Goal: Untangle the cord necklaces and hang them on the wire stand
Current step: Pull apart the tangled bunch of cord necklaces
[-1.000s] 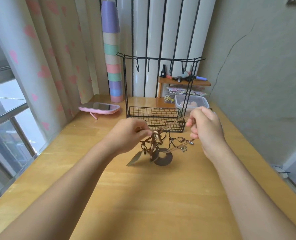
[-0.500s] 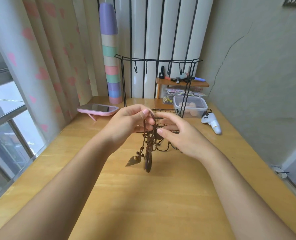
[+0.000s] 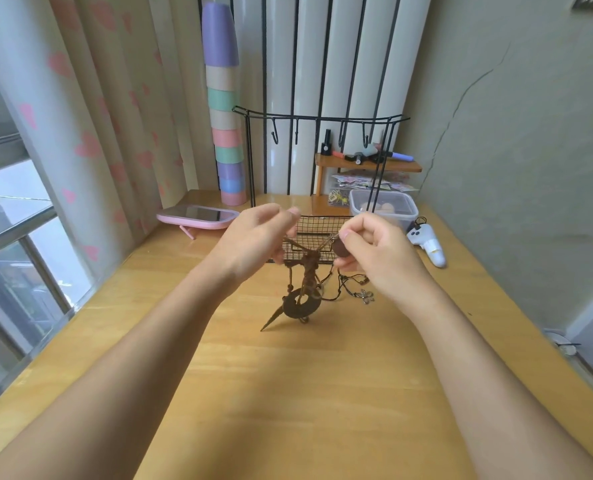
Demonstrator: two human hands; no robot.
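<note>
Both hands are held apart above the table (image 3: 288,393), toward its far edge. A strand of the cord necklaces (image 3: 309,271) is pinched by the left hand (image 3: 253,244). A dark round pendant (image 3: 340,247) is pinched between thumb and forefinger of the right hand (image 3: 374,252). The necklaces are suspended between the hands as one knotted bundle, with a ring pendant (image 3: 300,305) and a leaf pendant (image 3: 273,319) lowest; contact with the table cannot be confirmed. A flower pendant (image 3: 366,296) is laid just beside the bundle. The wire stand (image 3: 319,118) is positioned upright behind the hands, near the far edge.
</note>
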